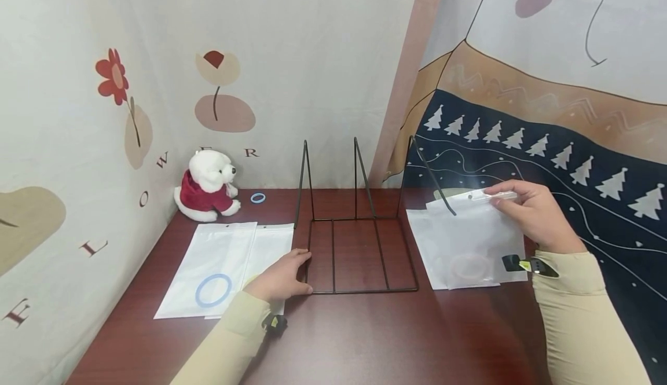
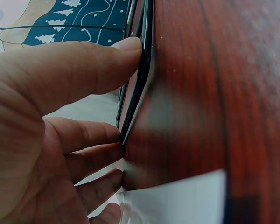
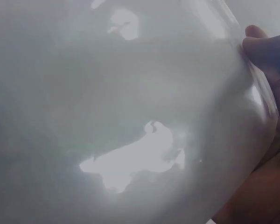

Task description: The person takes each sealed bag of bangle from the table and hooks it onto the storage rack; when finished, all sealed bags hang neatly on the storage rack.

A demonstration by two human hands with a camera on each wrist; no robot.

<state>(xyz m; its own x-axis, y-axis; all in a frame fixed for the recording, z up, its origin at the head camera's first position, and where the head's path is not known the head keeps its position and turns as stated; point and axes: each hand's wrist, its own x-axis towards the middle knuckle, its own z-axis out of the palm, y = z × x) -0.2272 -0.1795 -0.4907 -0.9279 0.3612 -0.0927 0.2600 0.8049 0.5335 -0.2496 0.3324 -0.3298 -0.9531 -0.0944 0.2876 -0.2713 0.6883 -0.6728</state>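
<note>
My right hand (image 1: 542,214) pinches the top edge of a translucent white plastic bag (image 1: 482,228) between thumb and fingers. In the right wrist view the glossy bag (image 3: 116,93) fills most of the picture. A pale ring shape (image 1: 471,267) shows faintly at its lower part. Other white bags (image 1: 417,228) lie around and beneath it. My left hand (image 1: 278,276) touches the near left corner of a black wire rack (image 1: 365,292) with thumb and fingertips. Seen from the left wrist, the fingertips (image 2: 113,133) meet the dark wire, spread apart along it.
White bags (image 1: 179,269) lie left of the rack, with a blue ring (image 1: 213,290) on or in one. Behind them sit a plush white bear (image 1: 208,185) in red and a small blue ring (image 1: 257,198). The rack's upright wires (image 1: 304,182) rise before the curtain (image 1: 292,84).
</note>
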